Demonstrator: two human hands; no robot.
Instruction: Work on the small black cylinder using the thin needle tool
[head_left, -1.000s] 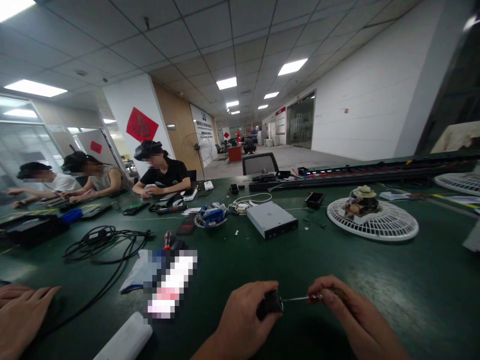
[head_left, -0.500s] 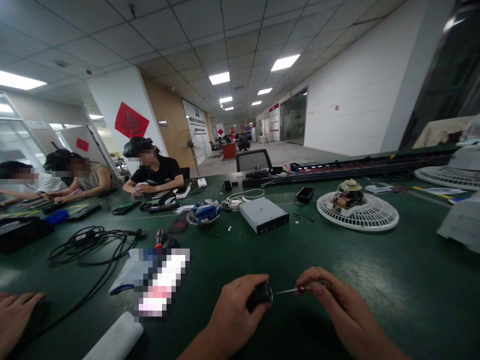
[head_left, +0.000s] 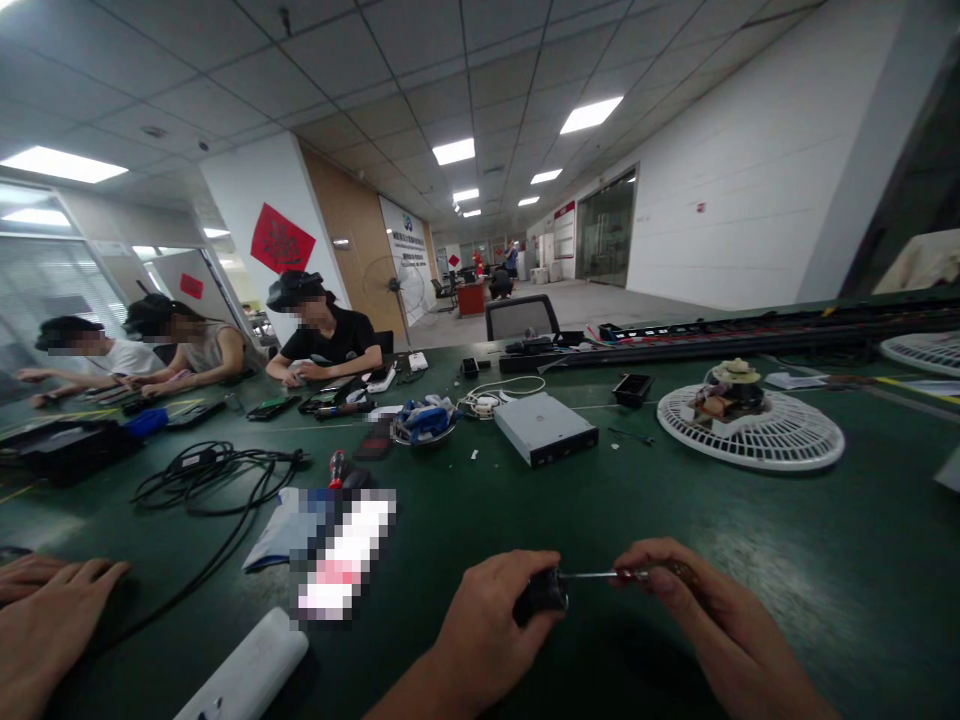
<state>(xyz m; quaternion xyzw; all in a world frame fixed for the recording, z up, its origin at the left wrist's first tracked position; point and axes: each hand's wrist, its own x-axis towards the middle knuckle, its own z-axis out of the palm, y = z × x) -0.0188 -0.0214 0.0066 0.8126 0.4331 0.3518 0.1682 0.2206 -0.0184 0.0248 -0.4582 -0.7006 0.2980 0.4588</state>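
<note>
My left hand (head_left: 487, 625) is closed around a small black cylindrical part (head_left: 550, 592) with a shiny rim facing right. My right hand (head_left: 712, 610) grips a thin screwdriver (head_left: 589, 575), its metal shaft pointing left and its reddish handle mostly hidden by my fingers. The shaft reaches the rim of the black part; whether its tip sits inside or merely touches, I cannot tell. Both hands are above the green table (head_left: 585, 510). Beyond them lies a silver disc drive (head_left: 541, 420) with a black front.
A white fan grille (head_left: 795, 440) carrying a motor lies at the right. Coiled black cable (head_left: 217, 475), a red-and-black screwdriver (head_left: 337, 468) and a white elongated object (head_left: 247, 665) are on the left. Another person's hands (head_left: 64, 600) rest at the left edge. Several people sit farther back.
The view has swung slightly left, so the table and its objects appear farther right. Both hands keep their hold, with the screwdriver still against the black part.
</note>
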